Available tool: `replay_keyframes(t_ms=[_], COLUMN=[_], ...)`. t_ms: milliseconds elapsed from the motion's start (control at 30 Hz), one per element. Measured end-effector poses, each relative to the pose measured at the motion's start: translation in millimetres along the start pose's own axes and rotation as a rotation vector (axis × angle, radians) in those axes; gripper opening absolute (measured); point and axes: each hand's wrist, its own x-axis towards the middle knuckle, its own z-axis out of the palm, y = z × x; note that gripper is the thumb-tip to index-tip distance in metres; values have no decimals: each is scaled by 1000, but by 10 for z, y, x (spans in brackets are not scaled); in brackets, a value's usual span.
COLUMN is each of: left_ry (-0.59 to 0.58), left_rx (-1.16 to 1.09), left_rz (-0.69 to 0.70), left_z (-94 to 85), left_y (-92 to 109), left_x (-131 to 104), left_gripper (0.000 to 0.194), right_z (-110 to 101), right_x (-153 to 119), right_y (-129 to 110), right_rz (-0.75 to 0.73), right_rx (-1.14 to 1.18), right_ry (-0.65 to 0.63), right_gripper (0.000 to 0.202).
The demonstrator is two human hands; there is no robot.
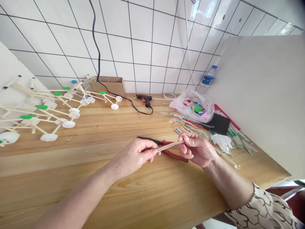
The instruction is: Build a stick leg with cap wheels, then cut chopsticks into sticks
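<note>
Thin pale wooden sticks (pixel 170 145) lie side by side between my two hands, above the wooden table (pixel 95 184). My left hand (pixel 137 154) pinches their left end between thumb and fingers. The right end is in the fingertips of my right hand (pixel 196 148), whose lower fingers are loosely curled. Just behind and below the sticks, pliers (pixel 177 156) with red handles and dark jaws lie on the table, partly covered by my right hand.
Several stick models (pixel 49 121) with white wheels stand at the left. A glue gun (pixel 145 99), a cardboard box (pixel 111 85) and a black cable (pixel 124 98) are at the back. At the right are a plastic bag (pixel 188 105) of caps, wrapped sticks (pixel 238 136) and a bottle (pixel 207 79).
</note>
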Motion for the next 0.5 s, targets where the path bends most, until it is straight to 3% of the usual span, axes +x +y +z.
replay_keyframes(t_ms=[500], left_ry=[86], left_rx=[145], left_rz=[31], left_z=[28], left_y=[1], left_x=[6], left_gripper=[27], right_z=[-39], right_x=[20], right_y=[18], right_rz=[-3], right_rx=[31], right_ry=[-9], right_gripper=[19])
